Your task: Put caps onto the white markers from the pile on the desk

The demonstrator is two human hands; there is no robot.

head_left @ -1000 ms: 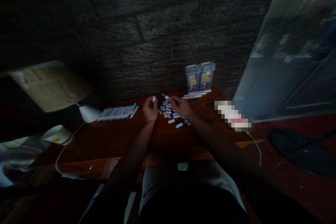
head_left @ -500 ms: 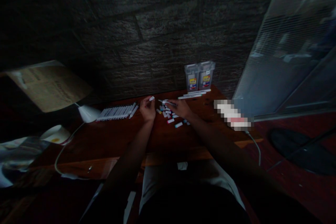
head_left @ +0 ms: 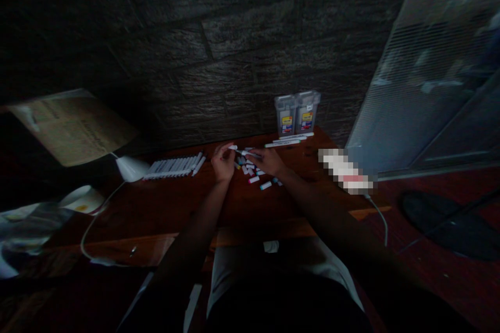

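Observation:
Between the fingers of my left hand [head_left: 223,163] is a small white marker cap [head_left: 233,147]. My right hand [head_left: 271,161] grips a marker [head_left: 250,154], its tip pointing left toward the cap. Cap and tip are very close; I cannot tell whether they touch. Beneath and between my hands, several loose white caps with coloured ends lie in a pile, including a pink-ended cap [head_left: 253,179] and a teal-ended cap [head_left: 266,185]. Left of my left hand, a row of white markers [head_left: 172,166] lies side by side on the wooden table [head_left: 156,208].
Two clear plastic cases [head_left: 296,113] stand against the dark stone wall, with a few markers [head_left: 287,142] before them. A lamp [head_left: 130,167], a paper cup [head_left: 82,200] and its nearby cable are at the left. A blurred-out white object [head_left: 346,169] lies at the right edge.
My left hand has moved slightly right with the cap, closing the gap to the marker tip. My right hand and the marker have hardly moved.

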